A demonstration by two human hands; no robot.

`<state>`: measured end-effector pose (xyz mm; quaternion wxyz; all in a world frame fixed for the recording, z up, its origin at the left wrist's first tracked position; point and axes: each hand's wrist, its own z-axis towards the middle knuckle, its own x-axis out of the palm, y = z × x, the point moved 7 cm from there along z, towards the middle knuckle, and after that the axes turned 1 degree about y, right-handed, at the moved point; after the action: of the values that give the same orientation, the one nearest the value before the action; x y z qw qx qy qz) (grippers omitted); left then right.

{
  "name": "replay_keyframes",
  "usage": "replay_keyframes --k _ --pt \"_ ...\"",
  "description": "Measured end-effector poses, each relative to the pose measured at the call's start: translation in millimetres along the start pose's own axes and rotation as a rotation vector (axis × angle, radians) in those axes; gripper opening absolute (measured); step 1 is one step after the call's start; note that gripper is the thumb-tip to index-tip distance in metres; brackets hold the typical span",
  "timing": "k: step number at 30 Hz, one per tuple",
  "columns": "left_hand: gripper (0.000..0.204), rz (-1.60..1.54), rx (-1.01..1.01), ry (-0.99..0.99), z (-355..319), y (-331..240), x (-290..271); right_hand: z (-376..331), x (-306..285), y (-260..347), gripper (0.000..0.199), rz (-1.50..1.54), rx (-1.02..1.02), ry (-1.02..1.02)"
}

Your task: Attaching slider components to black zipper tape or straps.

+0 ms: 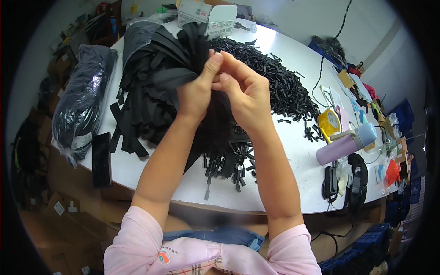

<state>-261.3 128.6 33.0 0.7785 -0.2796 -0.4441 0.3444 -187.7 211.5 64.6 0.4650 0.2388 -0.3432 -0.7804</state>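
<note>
Both hands are raised close together over the white table (183,192). My left hand (199,89) is closed around a fanned bunch of black fabric strips (188,46), which spreads up and to the left from its fingers. My right hand (247,91) is pinched, thumb against fingers, right beside the left fingertips. Whatever lies in that pinch is too small or hidden to make out. Under and left of the hands lies a large heap of black strips (149,101). Small black pieces (236,162) lie on the table below the wrists.
A wide pile of small black pieces (291,94) lies beyond my right hand. A plastic-wrapped black bundle (82,101) lies at left, a white cardboard box (222,23) at the back. A lilac bottle (337,149) and yellow tape roll (328,121) lie at right, near a hanging cord (322,64).
</note>
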Motion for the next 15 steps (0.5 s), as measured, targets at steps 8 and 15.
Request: replay_keyframes --k 8,15 --pt "0.026 -0.642 -0.397 0.139 10.0 11.0 -9.3 -21.0 31.7 -9.9 0.090 -0.342 0.046 0.550" --pt "0.018 -0.268 -0.369 -0.019 -8.6 12.2 2.1 -20.6 17.3 -25.2 0.080 -0.564 0.235 0.345"
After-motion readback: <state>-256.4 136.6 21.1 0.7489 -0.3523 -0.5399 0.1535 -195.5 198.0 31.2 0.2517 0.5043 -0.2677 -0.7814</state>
